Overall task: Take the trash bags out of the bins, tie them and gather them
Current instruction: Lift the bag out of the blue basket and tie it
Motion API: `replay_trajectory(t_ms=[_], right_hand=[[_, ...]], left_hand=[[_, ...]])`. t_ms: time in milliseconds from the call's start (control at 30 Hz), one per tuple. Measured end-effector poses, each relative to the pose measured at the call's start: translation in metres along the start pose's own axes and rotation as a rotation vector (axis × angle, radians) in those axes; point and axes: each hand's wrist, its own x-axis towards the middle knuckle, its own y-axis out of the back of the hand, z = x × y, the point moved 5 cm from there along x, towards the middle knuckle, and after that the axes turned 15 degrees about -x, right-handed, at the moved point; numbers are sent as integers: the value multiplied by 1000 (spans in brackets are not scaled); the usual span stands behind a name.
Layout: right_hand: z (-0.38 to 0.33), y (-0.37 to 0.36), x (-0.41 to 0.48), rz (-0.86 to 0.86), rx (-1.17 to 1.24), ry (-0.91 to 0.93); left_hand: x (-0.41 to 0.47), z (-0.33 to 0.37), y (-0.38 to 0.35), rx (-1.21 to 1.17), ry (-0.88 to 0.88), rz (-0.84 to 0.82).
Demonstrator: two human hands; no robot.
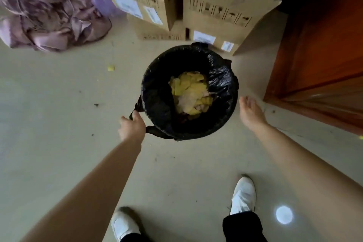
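Note:
A round bin lined with a black trash bag (222, 84) stands on the floor in front of me, its bag folded over the rim. Yellow and pale scraps (191, 92) lie inside. My left hand (130, 126) grips a black handle loop of the bag at the bin's near left side. My right hand (250, 113) hovers just right of the bin with straight fingers, holding nothing and apart from the rim.
Several cardboard boxes (222, 15) are stacked right behind the bin. A heap of pinkish fabric scraps (49, 8) lies at the far left. A brown wooden door (324, 55) stands to the right. Small yellow bits (111, 68) dot the beige floor. My white shoes (243, 195) are below.

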Motion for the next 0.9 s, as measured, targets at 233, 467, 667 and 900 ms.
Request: replay_trajectory(t_ms=[233, 467, 667, 900], right_hand=[[12, -77, 33, -207, 668, -301], [0, -119, -6, -418, 731, -214], [-22, -65, 13, -251, 948, -234], [-103, -37, -42, -127, 166, 630]], left_hand=[[33, -40, -31, -514, 123, -244], [17, -30, -7, -42, -271, -91], [19, -15, 2, 167, -313, 92], [11, -28, 2, 74, -279, -36]])
